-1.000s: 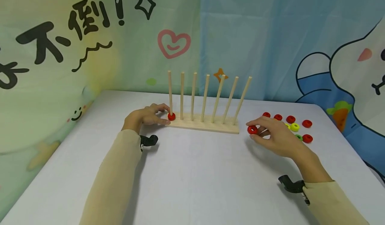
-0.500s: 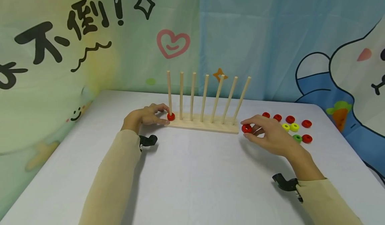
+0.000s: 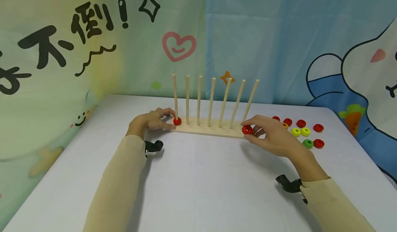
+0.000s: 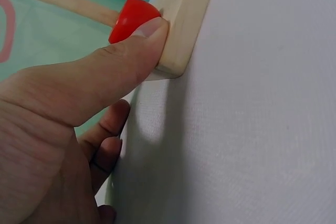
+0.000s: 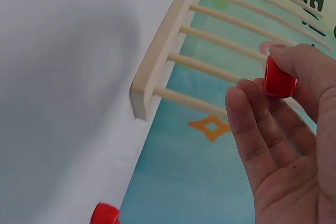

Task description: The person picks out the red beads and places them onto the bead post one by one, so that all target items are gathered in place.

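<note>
A wooden peg rack (image 3: 201, 130) with a row of upright pegs stands on the white table. One red bead (image 3: 177, 122) sits at the foot of its leftmost peg. My left hand (image 3: 151, 119) holds the rack's left end; in the left wrist view the thumb (image 4: 121, 59) presses on the base beside that bead, while the other fingers are partly hidden behind. Between thumb and index finger, my right hand (image 3: 273, 135) pinches another red bead (image 5: 280, 81). In the head view this bead is in front of the rack's right end, hiding part of it.
Several loose beads lie right of the rack, including a red bead (image 3: 318, 143), a green bead (image 3: 308, 143), a yellow bead (image 3: 305, 131) and a partly covered orange bead (image 3: 284, 125). A printed cloth (image 3: 248, 35) hangs behind the table (image 3: 198, 183).
My right hand has moved left with the red bead, from beside the rack to its right end. The orange bead has come into view. My left hand stays at the rack's left end.
</note>
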### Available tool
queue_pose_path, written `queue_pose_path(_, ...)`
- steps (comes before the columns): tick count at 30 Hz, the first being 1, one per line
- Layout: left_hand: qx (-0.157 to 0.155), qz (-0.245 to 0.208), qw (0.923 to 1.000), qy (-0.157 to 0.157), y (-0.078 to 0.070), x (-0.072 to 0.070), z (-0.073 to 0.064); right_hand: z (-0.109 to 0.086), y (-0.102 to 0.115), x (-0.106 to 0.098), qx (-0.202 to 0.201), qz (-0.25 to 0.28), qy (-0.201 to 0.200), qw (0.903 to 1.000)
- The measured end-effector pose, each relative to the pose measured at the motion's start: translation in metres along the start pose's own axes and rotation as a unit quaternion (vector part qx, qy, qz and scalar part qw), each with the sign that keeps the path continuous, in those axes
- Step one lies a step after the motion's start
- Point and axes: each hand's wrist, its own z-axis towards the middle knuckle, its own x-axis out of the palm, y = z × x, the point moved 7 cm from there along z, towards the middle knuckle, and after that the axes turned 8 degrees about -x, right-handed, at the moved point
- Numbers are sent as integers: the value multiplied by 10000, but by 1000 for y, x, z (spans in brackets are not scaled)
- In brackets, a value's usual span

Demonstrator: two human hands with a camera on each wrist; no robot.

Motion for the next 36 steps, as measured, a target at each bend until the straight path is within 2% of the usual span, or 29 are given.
queue_pose_path(8, -75, 4, 10000, 13, 3, 2, 6, 12, 9, 4, -188, 144, 36, 9997)
queue_pose_path(12, -2, 34, 10000, -8, -1, 1, 1, 18, 14, 5, -285, 251, 28, 9993)
queue_pose_path(17, 97, 36, 9999, -12, -1, 1, 1, 27, 21, 6, -493, 343, -51, 9982)
queue_pose_path(25, -40, 73, 10000, -20, 6, 1, 11, 42, 28, 8, -762, 483, -281, 9955)
queue_pose_path(36, 110, 19, 9999, -67, 1, 0, 1, 60, 38, 10, -963, 876, -491, 9903)
